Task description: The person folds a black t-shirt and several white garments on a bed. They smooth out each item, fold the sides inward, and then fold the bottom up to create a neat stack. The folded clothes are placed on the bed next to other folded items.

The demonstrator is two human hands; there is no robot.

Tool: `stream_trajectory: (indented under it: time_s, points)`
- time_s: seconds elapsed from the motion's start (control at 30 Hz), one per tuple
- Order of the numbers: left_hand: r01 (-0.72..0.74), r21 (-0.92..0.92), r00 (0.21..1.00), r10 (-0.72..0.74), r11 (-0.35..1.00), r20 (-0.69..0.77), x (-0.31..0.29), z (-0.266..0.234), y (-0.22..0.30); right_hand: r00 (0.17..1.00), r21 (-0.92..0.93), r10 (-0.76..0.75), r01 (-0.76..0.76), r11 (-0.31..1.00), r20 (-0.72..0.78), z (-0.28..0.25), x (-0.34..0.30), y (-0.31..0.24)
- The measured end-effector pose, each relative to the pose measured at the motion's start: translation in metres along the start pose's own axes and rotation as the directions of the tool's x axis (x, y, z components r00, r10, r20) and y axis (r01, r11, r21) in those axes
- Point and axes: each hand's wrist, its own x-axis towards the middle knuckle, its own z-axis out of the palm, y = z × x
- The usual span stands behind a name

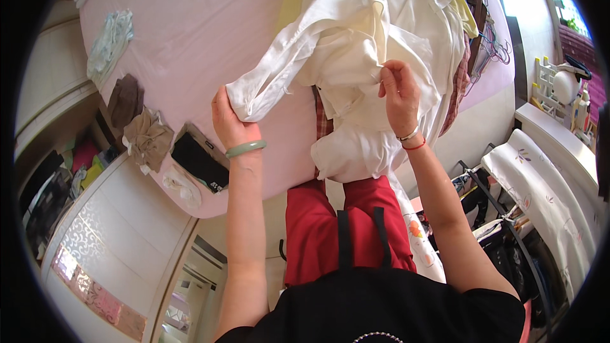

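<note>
A white long-sleeved shirt (346,57) lies spread over the near right part of a pink-sheeted bed (190,32). One sleeve stretches toward the left, and my left hand (234,118) is closed round its cuff end, lifted over the sheet. Fingertips of my right hand (401,96) pinch the shirt's fabric near its middle. Under and around it lie more garments: a yellow one (293,1) and a red plaid one (456,92) show at the edges. White cloth also hangs over the bed's near edge.
Along the bed's left side sit a pale folded garment (110,44), brown bundles (147,138) and a black folded item (200,157). Hangers (489,44) pile at the right edge. A rack draped with patterned white cloth (540,190) stands right; a wardrobe (114,228) stands left.
</note>
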Motion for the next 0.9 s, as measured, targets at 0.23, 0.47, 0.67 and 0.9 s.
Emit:
stream_trajectory:
  time_s: [0.23, 0.47, 0.67, 0.9]
  points:
    - [0.073, 0.433, 0.995, -0.035, 0.898, -0.095, -0.017, -0.036, -0.004, 0.988, -0.104, 0.019, -0.003, 0.995, 0.154, 0.038, -0.029, 0.015]
    - [-0.517, 0.773, 0.855, 0.18, 0.367, 0.486, -0.035, -0.043, -0.048, 0.981, 0.079, -0.095, 0.082, 0.993, 0.172, 0.059, -0.047, -0.022]
    - [-0.495, 0.704, 0.78, -0.095, 0.509, 0.618, -0.008, -0.013, -0.08, 0.943, 0.079, -0.126, 0.107, 0.991, 0.308, 0.056, -0.05, -0.041]
    - [-0.203, 0.623, 0.966, 0.049, 0.755, 0.254, -0.023, 0.015, -0.1, 0.983, -0.287, -0.169, 0.182, 0.94, 0.071, 0.002, -0.04, 0.007]
